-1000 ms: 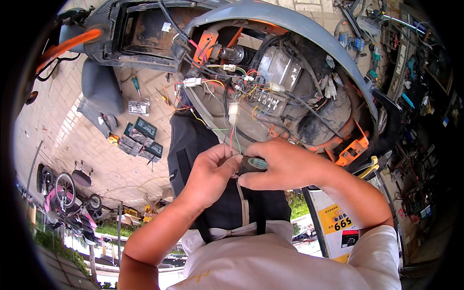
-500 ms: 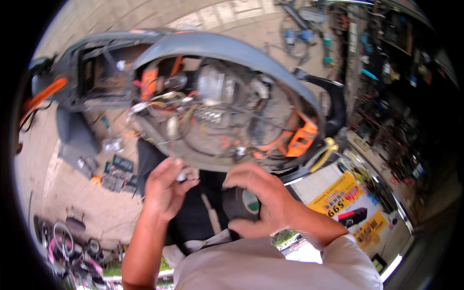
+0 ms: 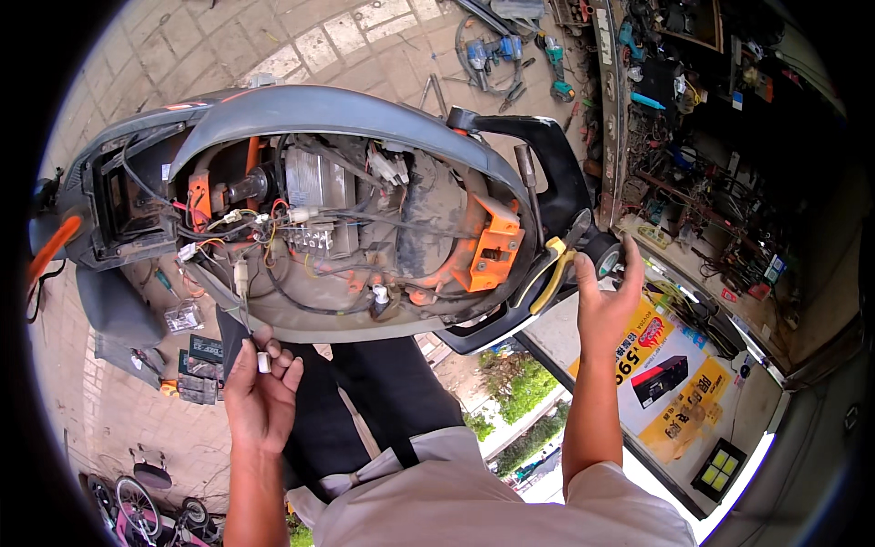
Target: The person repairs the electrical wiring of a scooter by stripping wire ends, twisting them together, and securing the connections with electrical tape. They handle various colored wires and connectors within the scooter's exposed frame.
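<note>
My left hand (image 3: pixel 260 401) holds a small white connector (image 3: pixel 263 363) on thin wires below the opened grey scooter body (image 3: pixel 319 109). Wires (image 3: pixel 272 228), connectors, a silver finned controller (image 3: pixel 319 178) and orange metal brackets (image 3: pixel 492 246) fill the body's cavity. At the right, my right hand (image 3: pixel 605 319) grips a roll of black tape (image 3: pixel 603 255) between thumb and fingers, beside pliers with yellow handles (image 3: pixel 549 284) lying by the black rear grab rail (image 3: pixel 561 169).
Power tools (image 3: pixel 478 59) lie on the paving at the top. A cluttered tool rack (image 3: pixel 711 210) and a yellow poster panel (image 3: pixel 684 401) are at right. Batteries (image 3: pixel 200 365), a loose grey panel (image 3: pixel 114 310) and a small pink bike (image 3: pixel 132 510) are at left.
My right hand has carried the tape roll away from my left hand, rightward to the pliers. My left hand still has the wiring. The view has turned toward the tool rack.
</note>
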`<state>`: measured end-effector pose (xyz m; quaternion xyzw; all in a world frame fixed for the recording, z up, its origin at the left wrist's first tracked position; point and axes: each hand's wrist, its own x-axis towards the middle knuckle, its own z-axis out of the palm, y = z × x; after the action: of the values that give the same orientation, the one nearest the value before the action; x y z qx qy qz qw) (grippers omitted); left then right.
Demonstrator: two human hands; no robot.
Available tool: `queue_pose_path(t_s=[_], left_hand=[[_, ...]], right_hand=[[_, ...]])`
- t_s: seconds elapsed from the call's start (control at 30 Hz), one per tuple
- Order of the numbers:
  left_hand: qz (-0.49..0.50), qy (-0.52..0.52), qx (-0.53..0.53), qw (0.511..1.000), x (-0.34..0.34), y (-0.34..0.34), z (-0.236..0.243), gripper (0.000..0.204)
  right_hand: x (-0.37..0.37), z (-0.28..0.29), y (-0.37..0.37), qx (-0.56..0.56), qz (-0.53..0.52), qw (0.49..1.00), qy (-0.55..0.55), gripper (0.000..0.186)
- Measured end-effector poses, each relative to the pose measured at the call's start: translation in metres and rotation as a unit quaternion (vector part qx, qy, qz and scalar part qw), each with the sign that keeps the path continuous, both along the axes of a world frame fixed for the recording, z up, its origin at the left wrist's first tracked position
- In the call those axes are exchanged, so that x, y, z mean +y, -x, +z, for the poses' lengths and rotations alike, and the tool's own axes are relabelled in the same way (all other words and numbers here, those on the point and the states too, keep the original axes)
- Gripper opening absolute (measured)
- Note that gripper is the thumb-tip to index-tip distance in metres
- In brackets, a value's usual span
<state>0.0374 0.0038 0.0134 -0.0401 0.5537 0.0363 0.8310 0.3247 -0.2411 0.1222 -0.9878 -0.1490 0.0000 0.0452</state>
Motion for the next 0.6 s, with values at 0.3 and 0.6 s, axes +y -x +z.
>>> queue_pose_path(t_s=[0.3,0.6], left_hand=[[0.011,-0.004,0.016,1.000,-0.014,0.009,0.000,0.024],[0.050,0.012,0.036,0.998,-0.021,0.008,-0.008,0.019]], right_hand=[[-0.013,0.003,-0.027,0.041,0.020,0.998,0.043,0.062],[0.072,-0.002,0.059,0.335,0.018,0.894,-0.296,0.015]])
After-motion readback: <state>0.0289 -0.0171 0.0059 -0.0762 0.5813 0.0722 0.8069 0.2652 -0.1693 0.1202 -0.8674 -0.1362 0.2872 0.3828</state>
